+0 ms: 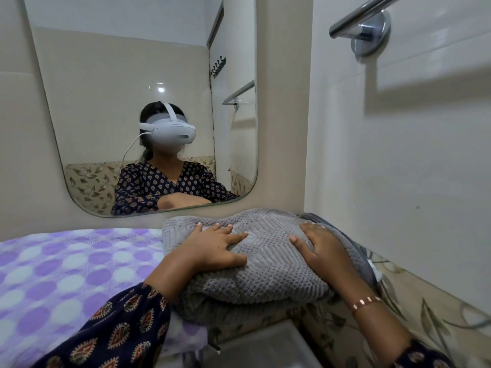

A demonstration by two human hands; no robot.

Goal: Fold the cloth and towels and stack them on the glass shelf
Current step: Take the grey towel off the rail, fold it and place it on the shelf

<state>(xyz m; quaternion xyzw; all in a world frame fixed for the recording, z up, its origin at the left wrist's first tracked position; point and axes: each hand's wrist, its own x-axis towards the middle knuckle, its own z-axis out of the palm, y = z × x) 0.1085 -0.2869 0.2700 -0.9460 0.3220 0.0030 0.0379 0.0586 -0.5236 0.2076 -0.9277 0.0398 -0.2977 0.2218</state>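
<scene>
A folded grey waffle-textured towel lies bunched below the mirror, against the right wall corner. My left hand presses flat on its left top with fingers spread. My right hand rests flat on its right side, a copper bracelet on that wrist. A darker grey cloth peeks out under the towel at its right edge. To the left lies a purple and white dotted cloth, spread out flat. The glass shelf beneath them is hidden by the fabric.
A wall mirror hangs straight ahead and reflects a person wearing a headset. A chrome towel bar is mounted on the right wall at the top. A white basin edge shows at the bottom. Leaf-patterned tiles run along the lower right.
</scene>
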